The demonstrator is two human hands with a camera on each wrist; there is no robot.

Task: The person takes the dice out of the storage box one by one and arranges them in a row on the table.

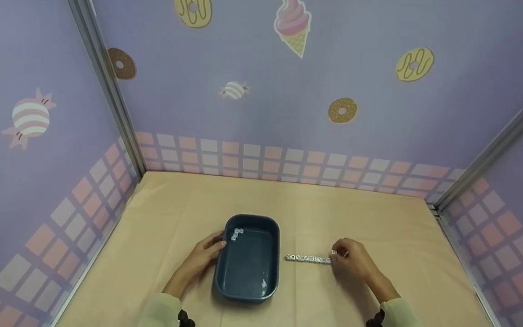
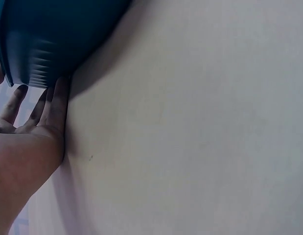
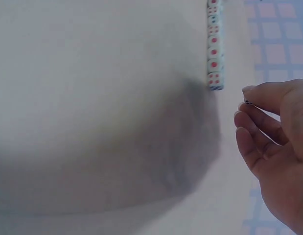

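Observation:
Against the left side of a dark blue rectangular dish (image 1: pixel 248 268), my left hand (image 1: pixel 201 256) grips the wall, thumb at the rim and fingers against the outside. In the left wrist view those fingers (image 2: pixel 56 107) meet the underside of the dish (image 2: pixel 58 39). A few white dice (image 1: pixel 236 234) lie in its far left corner. To the right of the dish runs a straight row of white dice (image 1: pixel 309 259), with red and dark pips in the right wrist view. My right hand (image 1: pixel 352 259) is at the row's right end, pinching a die (image 3: pixel 247 102) between thumb and forefinger, mostly hidden.
A cream cloth (image 1: pixel 189 195) covers the table. Purple panels (image 1: pixel 252 59) with sweets pictures and a pink-and-white check band stand at the back and both sides. Metal posts (image 1: pixel 111 91) mark the corners.

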